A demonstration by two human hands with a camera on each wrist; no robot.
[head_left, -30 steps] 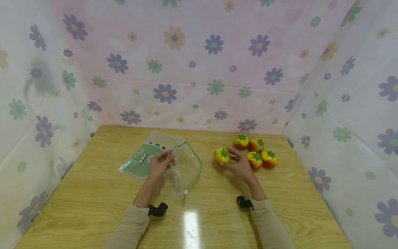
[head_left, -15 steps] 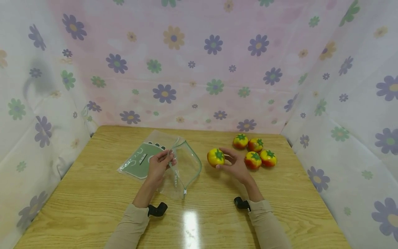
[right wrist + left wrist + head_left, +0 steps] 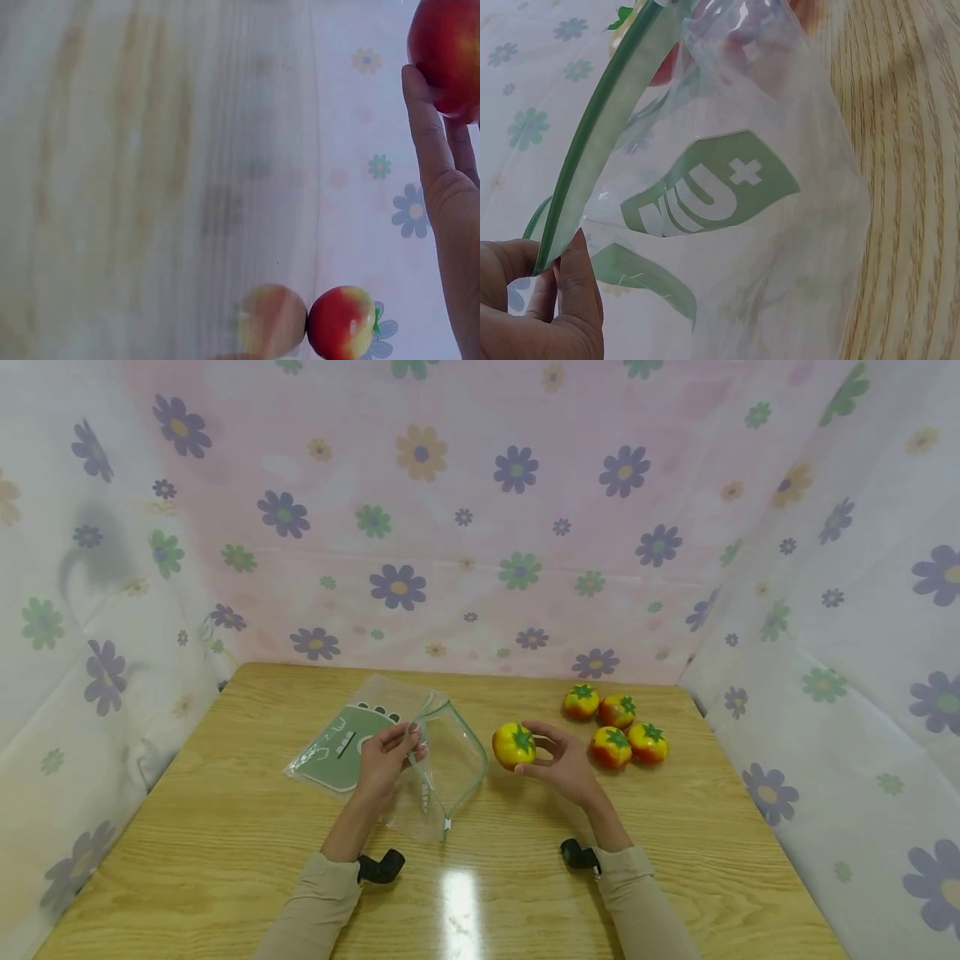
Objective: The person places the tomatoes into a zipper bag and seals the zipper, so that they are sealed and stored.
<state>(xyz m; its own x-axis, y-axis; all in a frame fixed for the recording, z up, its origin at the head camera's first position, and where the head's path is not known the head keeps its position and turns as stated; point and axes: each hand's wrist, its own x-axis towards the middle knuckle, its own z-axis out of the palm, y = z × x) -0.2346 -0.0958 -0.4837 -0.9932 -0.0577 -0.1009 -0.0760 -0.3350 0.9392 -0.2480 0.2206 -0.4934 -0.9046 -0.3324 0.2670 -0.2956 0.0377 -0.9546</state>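
My left hand point(image 3: 384, 764) pinches the green zip edge of a clear plastic zip bag point(image 3: 337, 749) with a green printed cartoon on it. The bag's mouth gapes towards the right, its slider point(image 3: 447, 823) at the near end. In the left wrist view, thumb and fingers hold the green edging point(image 3: 574, 169). Just right of the bag, my right hand point(image 3: 564, 767) grips a yellow-red toy fruit point(image 3: 512, 746) with a green leafy top, apparently above the table. The right wrist view shows this fruit's red underside point(image 3: 450, 60) against the fingers.
Several similar toy fruits point(image 3: 611, 748) cluster at the back right of the wooden table point(image 3: 517, 893). Flower-printed cloth point(image 3: 480, 543) surrounds the table at the back and on both sides. Black wrist mounts point(image 3: 382, 866) stick out from both sleeves.
The right hand has moved left with the toy fruit, away from the other fruits and closer to the bag's mouth. The left hand and the bag have stayed put.
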